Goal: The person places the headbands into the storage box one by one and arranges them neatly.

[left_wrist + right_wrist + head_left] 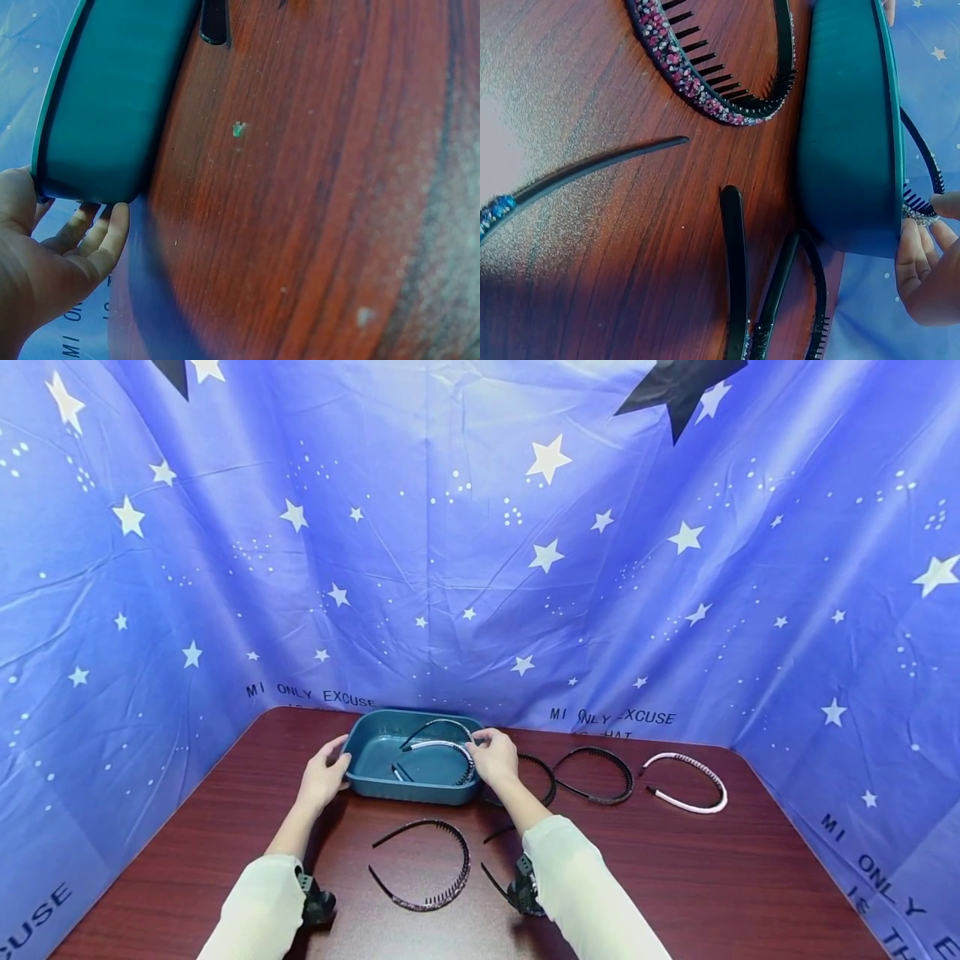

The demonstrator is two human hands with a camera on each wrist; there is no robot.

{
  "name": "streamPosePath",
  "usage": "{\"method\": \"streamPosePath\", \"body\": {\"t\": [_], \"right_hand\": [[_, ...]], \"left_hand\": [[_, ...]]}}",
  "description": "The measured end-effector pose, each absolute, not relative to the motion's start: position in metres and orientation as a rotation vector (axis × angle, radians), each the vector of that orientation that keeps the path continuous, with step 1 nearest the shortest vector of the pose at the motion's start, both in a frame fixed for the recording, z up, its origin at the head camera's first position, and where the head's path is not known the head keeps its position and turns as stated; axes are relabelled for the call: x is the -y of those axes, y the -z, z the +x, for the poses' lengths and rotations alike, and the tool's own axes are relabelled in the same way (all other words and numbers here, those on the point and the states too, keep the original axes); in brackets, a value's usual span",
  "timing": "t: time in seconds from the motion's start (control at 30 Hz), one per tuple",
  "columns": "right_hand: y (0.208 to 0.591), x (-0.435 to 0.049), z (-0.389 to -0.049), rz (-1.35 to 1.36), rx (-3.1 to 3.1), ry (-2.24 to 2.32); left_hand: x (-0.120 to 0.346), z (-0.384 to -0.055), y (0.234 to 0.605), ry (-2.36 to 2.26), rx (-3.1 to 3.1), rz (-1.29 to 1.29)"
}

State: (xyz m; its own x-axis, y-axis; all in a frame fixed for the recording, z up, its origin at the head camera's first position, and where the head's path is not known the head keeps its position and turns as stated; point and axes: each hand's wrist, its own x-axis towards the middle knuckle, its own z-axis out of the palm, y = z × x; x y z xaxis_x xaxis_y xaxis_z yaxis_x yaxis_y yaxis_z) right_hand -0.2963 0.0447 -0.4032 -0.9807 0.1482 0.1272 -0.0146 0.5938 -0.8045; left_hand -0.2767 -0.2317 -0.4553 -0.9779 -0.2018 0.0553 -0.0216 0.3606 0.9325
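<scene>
A teal plastic basin (412,792) stands toward the back of the table. At its left end my left hand (324,777) grips it, thumb at the rim and fingers against the outer wall. My right hand (497,760) is at the right end, where thumb and fingers pinch a silver-studded toothed headband (920,218) by the rim. Another dark headband (924,146) rises inside the basin behind it. In front of the basin lies a pink-and-silver studded headband (676,67) with comb teeth. A blue-studded headband (499,206) is partly hidden by the right wrist in the head view.
Right of the basin lie a black headband (553,781) partly behind the right arm, a dark studded one (603,799) and a pale pink one (723,793). The dark red wooden table (675,877) backs onto a blue star-printed cloth (450,568).
</scene>
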Motion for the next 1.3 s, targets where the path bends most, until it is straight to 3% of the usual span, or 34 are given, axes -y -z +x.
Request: {"method": "streamPosePath", "body": {"t": [1.3], "right_hand": [[0.4000,-0.0538,-0.2967,-0.045,2.596,-1.359]], "left_hand": [[0.2320,-0.2768,0.4585,1.689,2.454,0.203]]}}
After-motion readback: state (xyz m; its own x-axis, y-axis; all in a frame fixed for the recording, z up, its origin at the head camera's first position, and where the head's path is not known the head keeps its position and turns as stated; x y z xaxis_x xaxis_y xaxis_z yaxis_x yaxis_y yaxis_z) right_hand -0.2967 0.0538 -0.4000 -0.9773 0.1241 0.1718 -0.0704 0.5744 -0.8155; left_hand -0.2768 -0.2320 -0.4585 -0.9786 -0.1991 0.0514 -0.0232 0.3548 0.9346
